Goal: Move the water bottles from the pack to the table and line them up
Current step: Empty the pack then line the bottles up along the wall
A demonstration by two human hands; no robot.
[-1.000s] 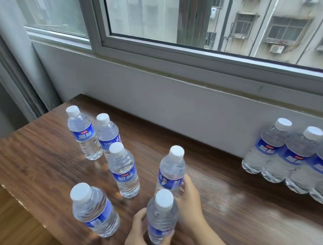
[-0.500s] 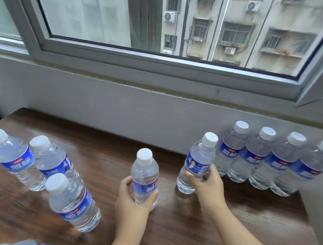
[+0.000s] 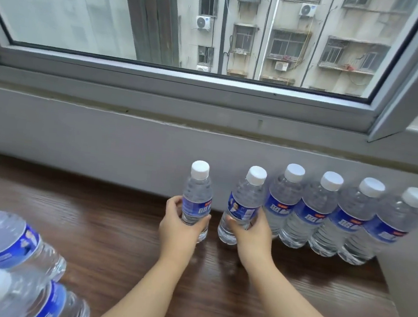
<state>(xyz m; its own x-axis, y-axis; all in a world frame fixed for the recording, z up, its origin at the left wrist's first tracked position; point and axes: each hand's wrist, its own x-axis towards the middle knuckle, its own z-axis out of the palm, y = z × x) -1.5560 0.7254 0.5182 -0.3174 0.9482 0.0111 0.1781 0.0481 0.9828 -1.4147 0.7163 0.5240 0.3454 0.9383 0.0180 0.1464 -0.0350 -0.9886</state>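
Several clear water bottles with white caps and blue labels stand in a row (image 3: 325,217) against the wall at the right of the wooden table (image 3: 92,223). My right hand (image 3: 251,232) grips a bottle (image 3: 244,201) standing at the left end of that row, touching its neighbour. My left hand (image 3: 177,227) grips another upright bottle (image 3: 197,193) just left of it, with a small gap between the two. Both bottles rest on the table. No pack is in view.
Two or three loose bottles (image 3: 13,246) stand at the lower left, close to the camera. A grey wall and window sill (image 3: 207,111) run along the table's far edge. A white surface (image 3: 407,295) borders the table on the right.
Both hands carried their bottles to the right and away from me, up to the row by the wall. The camera has swung right, so the loose bottles sit at the left edge.
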